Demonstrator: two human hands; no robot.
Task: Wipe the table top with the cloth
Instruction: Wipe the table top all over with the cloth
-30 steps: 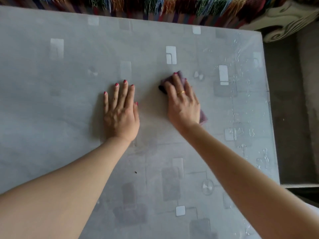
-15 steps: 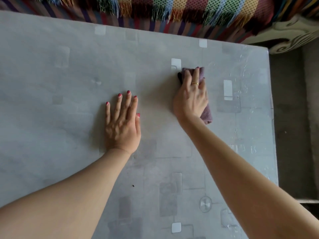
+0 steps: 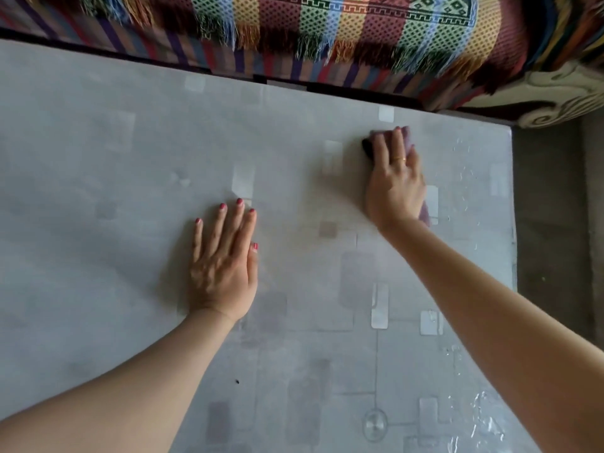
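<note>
The right hand is pressing the cloth flat-fingered near the table far edge while the left hand is bracing open-palmed, so even pressure and overlapping strokes toward the wet right side seem best.

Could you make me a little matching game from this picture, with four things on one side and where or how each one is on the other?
Things:
1. left hand
2. right hand
3. cloth
4. blanket

Descriptions:
A. purple, under a palm
B. striped and fringed, beyond the table's far edge
C. flat on bare table
D. wears a gold ring

Pairs: 1-C, 2-D, 3-A, 4-B
</note>
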